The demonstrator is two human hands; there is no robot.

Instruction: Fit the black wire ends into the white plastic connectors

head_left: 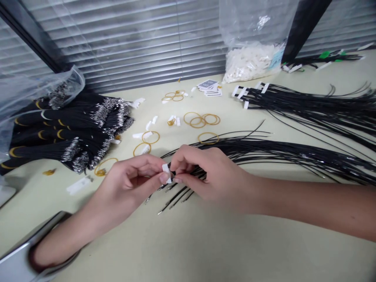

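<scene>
Pinched between the thumb and fingers of my left hand (pixel 132 176) is a small white plastic connector housing (pixel 166 172). My right hand (pixel 205 168) is closed at the housing's right side, its thumb and fingertips on a thin black wire whose end is largely hidden by the fingers. Under and behind both hands lies a loose bundle of black wires (pixel 264 150) running off to the right. Several wire ends with metal crimp terminals (pixel 173 203) stick out below my fingers.
Bundles of black terminal wires (pixel 58 125) tied with yellow bands lie at left. Rubber bands (pixel 202 119), loose white housings (pixel 151 123) and playing cards (pixel 209 86) are scattered mid-table. A plastic bag of white housings (pixel 252 60) stands behind; wires with housings (pixel 293 100) lie at right.
</scene>
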